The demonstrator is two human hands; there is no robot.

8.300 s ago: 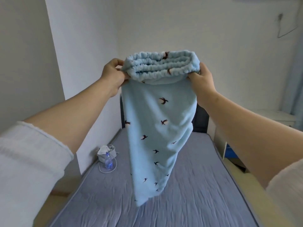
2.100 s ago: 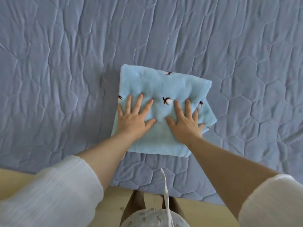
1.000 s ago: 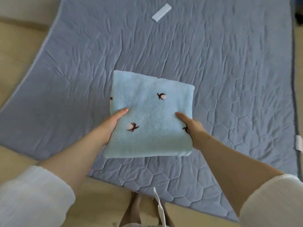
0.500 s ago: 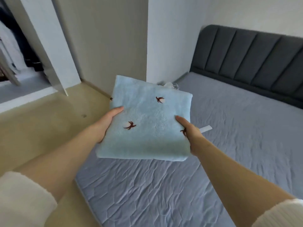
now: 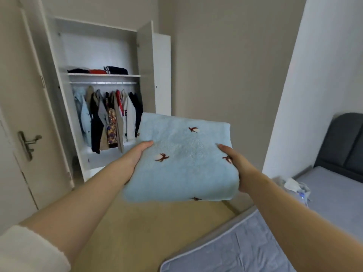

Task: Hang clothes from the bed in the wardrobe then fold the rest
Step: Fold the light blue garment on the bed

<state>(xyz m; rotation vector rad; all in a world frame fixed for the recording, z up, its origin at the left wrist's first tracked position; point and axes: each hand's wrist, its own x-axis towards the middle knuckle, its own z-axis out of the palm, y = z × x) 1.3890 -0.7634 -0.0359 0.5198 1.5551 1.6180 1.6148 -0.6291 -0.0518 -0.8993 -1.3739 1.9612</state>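
Note:
A folded light-blue fleece garment (image 5: 184, 160) with small dark bird prints is held in the air in front of me. My left hand (image 5: 138, 154) grips its left edge, thumb on top. My right hand (image 5: 233, 163) grips its right edge, thumb on top. Both sets of fingers are hidden beneath the cloth. The white wardrobe (image 5: 149, 65) stands open ahead on the left, with several garments (image 5: 110, 118) hanging on its rail and folded clothes (image 5: 98, 70) on the shelf above. The bed (image 5: 245, 250) with its grey-blue quilted cover lies at the lower right.
A room door with a metal handle (image 5: 27, 144) is at the far left. A white wall column (image 5: 314, 85) rises on the right beside the dark padded headboard (image 5: 343, 142). A small bag with a bottle (image 5: 296, 189) sits on the bed by the column. Wood floor lies between me and the wardrobe.
I have turned left from the bed towards the wardrobe, which has come into full view. The folded garment stays held between both hands, at the same height.

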